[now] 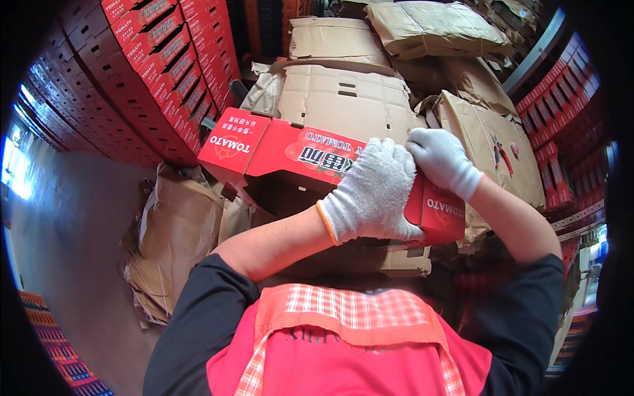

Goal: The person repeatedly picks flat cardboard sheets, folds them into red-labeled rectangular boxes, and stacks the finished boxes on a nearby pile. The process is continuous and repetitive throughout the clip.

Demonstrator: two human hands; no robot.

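Note:
A red cardboard tomato box (264, 153), partly folded into shape, lies in front of me with its dark open side facing my body. My left hand (376, 191), in a white knitted glove with an orange cuff edge, grips the box's right part, thumb pointing toward the right end. Just beyond it, my right hand (441, 158), also gloved, is closed over the far right corner of the box. Its fingertips are partly hidden behind the left hand. Flat tan cardboard sheets (343, 99) lie beyond and beneath the box.
Tall stacks of red boxes (165, 59) rise at the left, with more red boxes (561, 99) at the right. Paper-wrapped bundles (436, 30) lie at the back. Red-handled pliers (503, 156) rest on a wrapped bundle at right. Crumpled brown paper (175, 231) stands at left beside grey floor (79, 224).

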